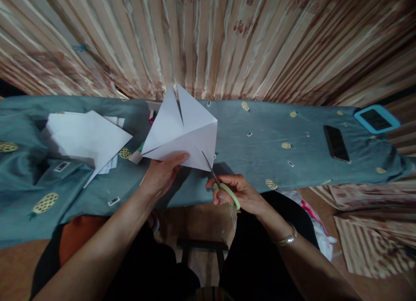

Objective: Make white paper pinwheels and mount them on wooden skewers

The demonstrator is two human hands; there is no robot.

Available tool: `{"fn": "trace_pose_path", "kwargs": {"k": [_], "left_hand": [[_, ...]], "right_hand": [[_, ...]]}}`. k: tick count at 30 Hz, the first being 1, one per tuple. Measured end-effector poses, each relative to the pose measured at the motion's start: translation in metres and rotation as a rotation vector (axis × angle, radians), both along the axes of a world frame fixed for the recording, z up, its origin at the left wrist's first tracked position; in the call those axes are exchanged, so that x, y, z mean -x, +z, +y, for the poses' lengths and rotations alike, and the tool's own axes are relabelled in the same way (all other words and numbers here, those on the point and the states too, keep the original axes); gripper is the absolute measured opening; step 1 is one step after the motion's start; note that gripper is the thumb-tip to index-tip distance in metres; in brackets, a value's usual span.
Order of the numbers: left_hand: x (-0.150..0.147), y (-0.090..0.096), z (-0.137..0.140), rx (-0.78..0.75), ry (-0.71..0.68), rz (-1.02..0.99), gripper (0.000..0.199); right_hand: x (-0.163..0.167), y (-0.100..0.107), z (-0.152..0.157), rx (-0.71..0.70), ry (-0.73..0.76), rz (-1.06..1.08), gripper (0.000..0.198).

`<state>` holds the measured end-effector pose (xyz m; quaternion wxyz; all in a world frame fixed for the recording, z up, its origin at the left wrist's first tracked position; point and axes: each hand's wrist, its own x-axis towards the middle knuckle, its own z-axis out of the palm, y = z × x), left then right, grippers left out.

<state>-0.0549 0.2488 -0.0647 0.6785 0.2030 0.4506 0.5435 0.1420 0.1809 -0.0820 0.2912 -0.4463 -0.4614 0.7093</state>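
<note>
My left hand (164, 173) pinches the lower edge of a white sheet of paper (185, 136), thumb on top and fingers beneath. Slits run inward from the paper's top and left corners. In my right hand (235, 190) is a pair of scissors (229, 195) with light green handles, fingers through the loops. The blades reach the paper's lower right corner, one of them lying over its face; the other is hard to see. Left of the held sheet lies a loose stack of white paper (86, 140) with pointed corners.
A green cloth (260, 158) with pineapple prints covers the table. At its right lie a dark phone (336, 143) and a blue-framed tablet (377, 119). A small red item (151, 116) sits partly behind the paper. Pleated curtains (208, 41) hang along the far edge.
</note>
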Motion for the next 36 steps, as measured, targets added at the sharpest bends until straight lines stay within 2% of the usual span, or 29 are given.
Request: {"fn": "trace_pose_path", "kwargs": {"k": [5, 12, 17, 22, 29, 36], "left_hand": [[0.002, -0.002, 0.001, -0.046, -0.001, -0.047, 0.056], [0.003, 0.003, 0.001, 0.017, 0.015, -0.068, 0.053], [0.006, 0.006, 0.004, 0.070, 0.065, -0.153, 0.030], [0.009, 0.004, 0.007, 0.145, 0.101, -0.185, 0.009], [0.015, -0.005, 0.011, 0.141, 0.059, -0.183, 0.015], [0.012, 0.003, 0.014, 0.192, 0.114, -0.226, 0.016]], "right_hand": [[0.001, -0.002, -0.001, -0.005, 0.019, -0.032, 0.047], [0.004, -0.003, -0.001, -0.110, 0.046, -0.142, 0.044], [0.008, -0.006, -0.001, -0.112, 0.035, -0.170, 0.040], [0.015, -0.013, -0.003, -0.065, -0.003, -0.122, 0.047], [0.025, -0.020, -0.003, 0.026, -0.034, 0.005, 0.048], [0.028, -0.020, 0.000, 0.043, -0.053, 0.030, 0.051]]}}
